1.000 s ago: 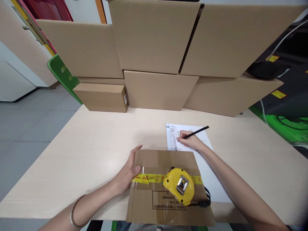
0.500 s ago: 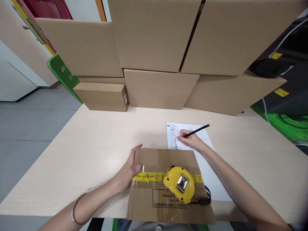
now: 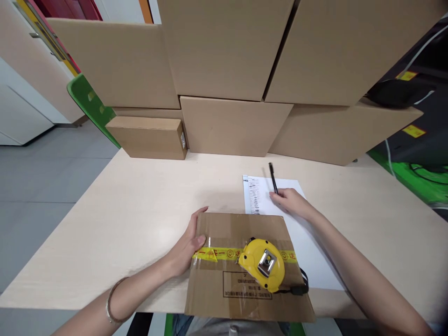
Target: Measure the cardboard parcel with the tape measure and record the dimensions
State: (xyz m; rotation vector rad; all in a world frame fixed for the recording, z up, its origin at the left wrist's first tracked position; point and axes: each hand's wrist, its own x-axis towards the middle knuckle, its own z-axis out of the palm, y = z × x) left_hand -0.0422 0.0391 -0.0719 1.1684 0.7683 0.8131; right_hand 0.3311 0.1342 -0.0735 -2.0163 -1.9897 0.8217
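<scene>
My left hand (image 3: 189,245) grips the left edge of a taped cardboard box (image 3: 210,291), thumb on top and fingers down its far side. On that box lies a yellow tape measure (image 3: 264,265) with a black wrist strap, across a strip of yellow printed tape. A black pen (image 3: 273,178) is held in my right hand (image 3: 290,201), its shaft pointing up and away from me. Beneath that hand is a white sheet of paper (image 3: 315,261) with small lines of writing along its left side; the box covers part of the sheet.
Large cardboard boxes (image 3: 231,126) are stacked in two rows along the back of the pale table (image 3: 115,233). A smaller carton (image 3: 150,140) stands before them at the left. Beyond the left edge is a green chair back (image 3: 87,105); dark equipment with cables stands at the right.
My right hand has moved right, away from the written lines, and the pen has turned from slanting right to nearly upright. My left hand stays on the box.
</scene>
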